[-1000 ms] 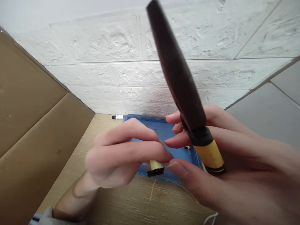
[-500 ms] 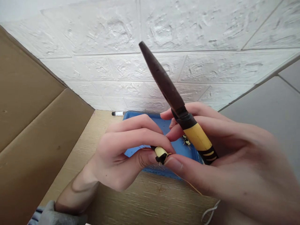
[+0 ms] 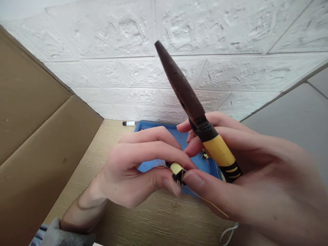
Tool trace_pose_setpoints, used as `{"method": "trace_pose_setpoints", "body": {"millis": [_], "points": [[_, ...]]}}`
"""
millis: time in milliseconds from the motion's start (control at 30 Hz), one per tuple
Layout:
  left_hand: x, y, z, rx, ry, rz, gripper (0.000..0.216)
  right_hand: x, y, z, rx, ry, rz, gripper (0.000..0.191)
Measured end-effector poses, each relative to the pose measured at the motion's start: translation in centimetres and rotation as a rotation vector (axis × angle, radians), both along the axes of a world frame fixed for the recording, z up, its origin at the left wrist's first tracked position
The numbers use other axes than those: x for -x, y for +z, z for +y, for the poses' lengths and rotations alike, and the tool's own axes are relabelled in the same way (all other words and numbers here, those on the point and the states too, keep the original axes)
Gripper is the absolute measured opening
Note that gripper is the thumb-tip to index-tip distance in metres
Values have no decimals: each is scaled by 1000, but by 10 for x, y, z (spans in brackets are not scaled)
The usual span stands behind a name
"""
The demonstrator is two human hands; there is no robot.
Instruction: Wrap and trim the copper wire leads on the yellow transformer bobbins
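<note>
With the left hand, pinches a small yellow-and-black piece between thumb and curled fingertips. With the right hand, clamps a tapered stick across the fingers, with the thumb tip pressed against the same small piece. Holds both hands fingertip to fingertip, just above the near edge of a blue tray.

Tilts the stick up and left toward the far wall: dark brown, matte and pointed at the top, then a black collar, then a smooth yellow barrel with black bands. Trails a thin yellow thread from the piece down to the right, under the right thumb.

Works over a pale wood-grain desk. Hemmed in on the left by a slanting brown cardboard sheet, at the far side by a rough white brick-patterned wall, on the right by a smooth grey panel. Leaves bare desk only in the near strip below the hands and between cardboard and tray. Far left of the tray, against the wall, a marker.
</note>
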State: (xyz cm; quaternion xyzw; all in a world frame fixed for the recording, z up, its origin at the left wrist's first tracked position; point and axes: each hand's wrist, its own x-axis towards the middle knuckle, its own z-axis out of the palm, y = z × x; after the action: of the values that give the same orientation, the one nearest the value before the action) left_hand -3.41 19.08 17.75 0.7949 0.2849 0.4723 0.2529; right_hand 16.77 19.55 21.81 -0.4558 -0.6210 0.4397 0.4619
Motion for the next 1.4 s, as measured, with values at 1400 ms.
{"method": "trace_pose_setpoints", "body": {"millis": [1400], "points": [[-3, 2, -3, -11, 61, -18, 42, 8, 6, 5, 11, 41, -40, 36]]}}
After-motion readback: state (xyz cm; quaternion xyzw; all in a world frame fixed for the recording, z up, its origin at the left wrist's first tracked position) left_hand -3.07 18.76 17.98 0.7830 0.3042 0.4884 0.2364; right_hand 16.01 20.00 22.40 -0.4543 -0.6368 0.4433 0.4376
